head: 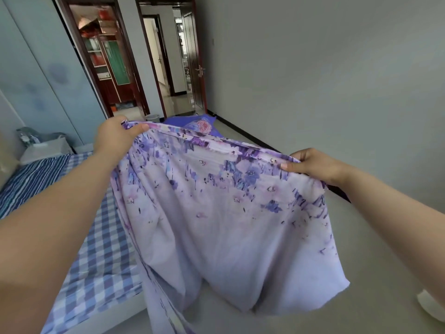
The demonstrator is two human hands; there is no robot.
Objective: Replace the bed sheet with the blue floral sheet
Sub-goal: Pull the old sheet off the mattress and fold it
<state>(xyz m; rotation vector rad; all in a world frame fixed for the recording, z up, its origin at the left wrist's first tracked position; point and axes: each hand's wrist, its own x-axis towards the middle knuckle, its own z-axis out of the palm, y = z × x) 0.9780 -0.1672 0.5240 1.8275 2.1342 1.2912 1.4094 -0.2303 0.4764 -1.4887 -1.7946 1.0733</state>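
Note:
A pale lilac sheet with blue and purple flowers hangs spread in front of me, over the floor beside the bed. My left hand pinches its top edge at the left. Further right and lower along the same edge, my right hand grips it. The cloth sags between the hands and drapes down past the bed's side. On the left lies the bed, covered in a blue-and-white checked cloth, with a blue striped cloth further up it.
A crumpled blue cloth with a pink flower lies on the floor beyond the sheet. A small bin stands by the open doorway. A wardrobe lines the left wall. A bag sits at the bed's head.

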